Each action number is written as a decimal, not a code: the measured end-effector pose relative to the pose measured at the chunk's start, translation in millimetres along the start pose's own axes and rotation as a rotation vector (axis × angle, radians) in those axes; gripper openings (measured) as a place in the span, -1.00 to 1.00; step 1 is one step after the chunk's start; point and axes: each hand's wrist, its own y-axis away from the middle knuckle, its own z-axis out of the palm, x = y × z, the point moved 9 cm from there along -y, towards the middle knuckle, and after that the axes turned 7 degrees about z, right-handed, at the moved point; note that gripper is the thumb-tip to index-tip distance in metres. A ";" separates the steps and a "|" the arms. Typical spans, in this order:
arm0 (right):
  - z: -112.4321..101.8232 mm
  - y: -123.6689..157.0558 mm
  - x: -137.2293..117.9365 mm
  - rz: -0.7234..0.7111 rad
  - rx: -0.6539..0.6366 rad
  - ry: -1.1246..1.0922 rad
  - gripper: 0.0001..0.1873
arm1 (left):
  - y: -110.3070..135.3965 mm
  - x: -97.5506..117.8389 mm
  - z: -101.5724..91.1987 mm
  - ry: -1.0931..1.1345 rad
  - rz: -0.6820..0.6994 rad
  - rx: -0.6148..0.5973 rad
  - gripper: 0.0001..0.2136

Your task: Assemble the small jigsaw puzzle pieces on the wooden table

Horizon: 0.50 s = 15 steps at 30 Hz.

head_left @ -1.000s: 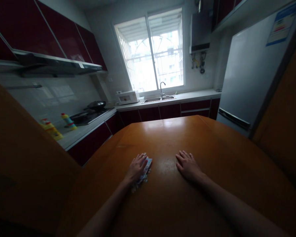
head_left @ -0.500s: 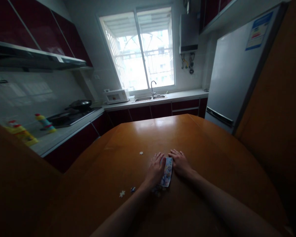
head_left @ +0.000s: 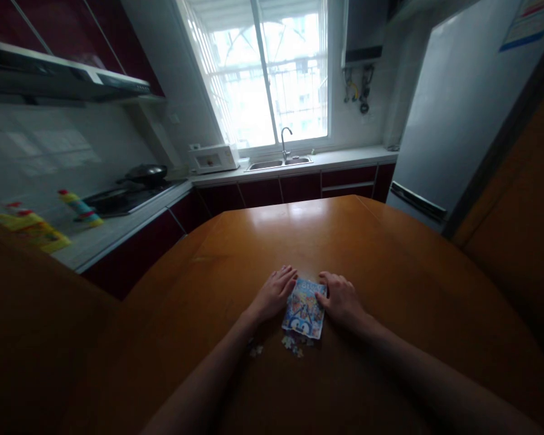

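Note:
A blue picture sheet (head_left: 304,309) with a cartoon face near its lower edge and lettering along its top lies on the wooden table (head_left: 199,362), between my hands. Along its left edge rests my left hand (head_left: 274,294), fingers stretched forward and thumb touching the border. My right hand (head_left: 342,299) is at the opposite edge, its thumb over the border and its fingers spread on the tabletop. Just below the sheet are several loose jigsaw pieces (head_left: 292,345), some partly under its lower edge. A few more puzzle pieces (head_left: 256,350) lie beside my left forearm.
Across the table, a counter holds a microwave (head_left: 213,158) and a sink (head_left: 278,163) under a window. To the left are a stove with a wok (head_left: 145,174) and yellow bottles (head_left: 40,231). A refrigerator (head_left: 462,115) stands at the right.
My left hand has moved off the sheet to its left side, uncovering the picture. My right thumb now overlaps the sheet. The scattered pieces at left are no longer seen there. The view has tilted down.

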 end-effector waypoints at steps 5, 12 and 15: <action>-1.3 -6.4 6.4 0.003 -0.008 -0.158 -0.71 | 3.5 35.3 4.6 0.248 0.077 -0.035 -0.43; -3.5 -31.8 27.1 -0.046 0.044 -0.659 -0.73 | 3.9 1.8 -66.4 0.134 0.082 0.177 -0.37; -16.0 -50.1 48.1 0.001 0.106 -0.688 -0.70 | 25.9 -24.7 -79.0 0.048 0.027 0.166 -0.37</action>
